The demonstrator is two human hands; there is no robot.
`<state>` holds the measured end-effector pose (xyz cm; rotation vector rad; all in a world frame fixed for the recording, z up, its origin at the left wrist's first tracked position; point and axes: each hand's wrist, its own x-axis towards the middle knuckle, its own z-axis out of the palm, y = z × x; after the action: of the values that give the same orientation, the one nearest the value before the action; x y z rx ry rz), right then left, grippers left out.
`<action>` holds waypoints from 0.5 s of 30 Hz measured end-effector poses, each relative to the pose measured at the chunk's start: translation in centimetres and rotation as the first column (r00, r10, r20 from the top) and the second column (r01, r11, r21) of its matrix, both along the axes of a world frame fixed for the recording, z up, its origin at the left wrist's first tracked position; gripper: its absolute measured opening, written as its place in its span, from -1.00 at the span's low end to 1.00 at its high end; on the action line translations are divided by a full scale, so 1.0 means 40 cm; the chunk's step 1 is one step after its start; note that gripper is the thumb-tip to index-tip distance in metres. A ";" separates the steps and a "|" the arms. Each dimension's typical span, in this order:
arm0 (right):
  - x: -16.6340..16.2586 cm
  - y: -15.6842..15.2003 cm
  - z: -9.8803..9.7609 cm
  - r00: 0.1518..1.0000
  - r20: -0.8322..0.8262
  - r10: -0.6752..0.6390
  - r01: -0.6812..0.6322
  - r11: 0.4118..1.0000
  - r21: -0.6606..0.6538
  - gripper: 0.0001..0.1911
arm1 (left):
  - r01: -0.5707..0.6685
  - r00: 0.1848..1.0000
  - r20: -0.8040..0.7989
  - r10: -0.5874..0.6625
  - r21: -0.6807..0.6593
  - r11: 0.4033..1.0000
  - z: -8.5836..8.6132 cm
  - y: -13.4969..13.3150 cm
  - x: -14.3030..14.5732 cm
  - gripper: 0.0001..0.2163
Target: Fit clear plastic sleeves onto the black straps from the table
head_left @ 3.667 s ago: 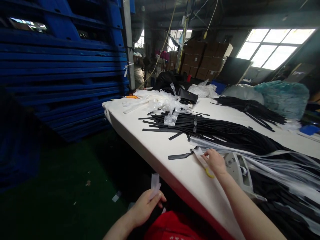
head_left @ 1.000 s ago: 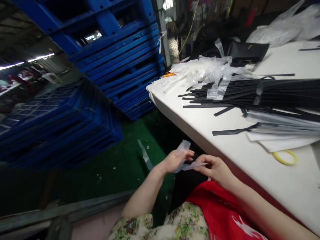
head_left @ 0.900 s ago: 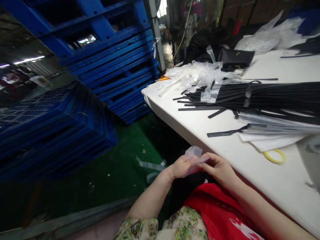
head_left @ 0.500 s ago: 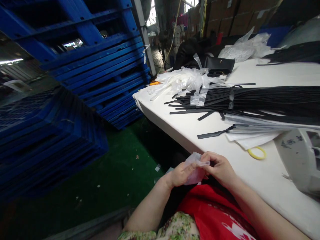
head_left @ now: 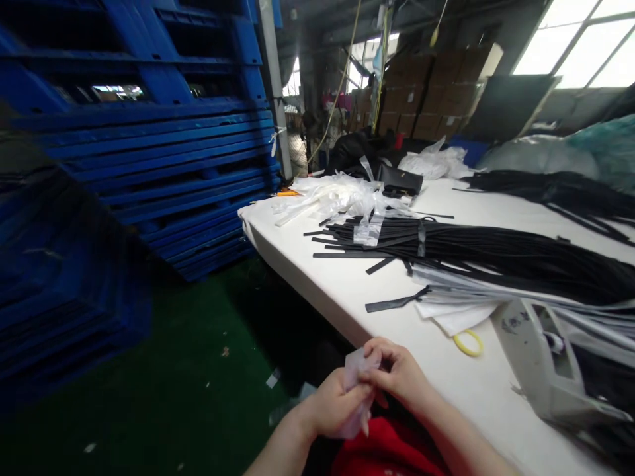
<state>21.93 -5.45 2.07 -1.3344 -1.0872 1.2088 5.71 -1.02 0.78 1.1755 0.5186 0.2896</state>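
Observation:
Both hands meet low in the view, just off the near edge of the white table (head_left: 342, 291). Between them is a small sheet of translucent plastic (head_left: 354, 367), perhaps a bag. My left hand (head_left: 333, 403) is closed around its lower part, with the thumb lying across the front. My right hand (head_left: 394, 371) pinches the upper right edge with thumb and forefinger. Part of the plastic is hidden behind the fingers. On the table beyond lies a bundle of black flat strips (head_left: 476, 248), bound by a clear band (head_left: 421, 238).
Crumpled clear plastic (head_left: 342, 195) lies at the table's far left corner beside a black pouch (head_left: 401, 180). A yellow ring (head_left: 467, 343) and a white tape-dispenser-like holder (head_left: 530, 357) stand to the right. Blue pallets (head_left: 163, 178) are stacked at left above a green floor (head_left: 198, 390).
My view has tilted up and turned right, so the table appears shifted left and down. Both hands keep hold of the plastic, which now stands more upright between them.

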 end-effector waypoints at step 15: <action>0.340 0.524 -0.005 0.796 -0.009 -0.606 0.567 0.750 -0.340 -0.81 | -0.377 0.913 -0.177 0.367 -0.022 0.926 -0.111 0.054 -0.182 -0.36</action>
<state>35.55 15.51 1.85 -1.6657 -0.3199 0.9806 -1.59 1.15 -3.65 1.0463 0.8998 0.5016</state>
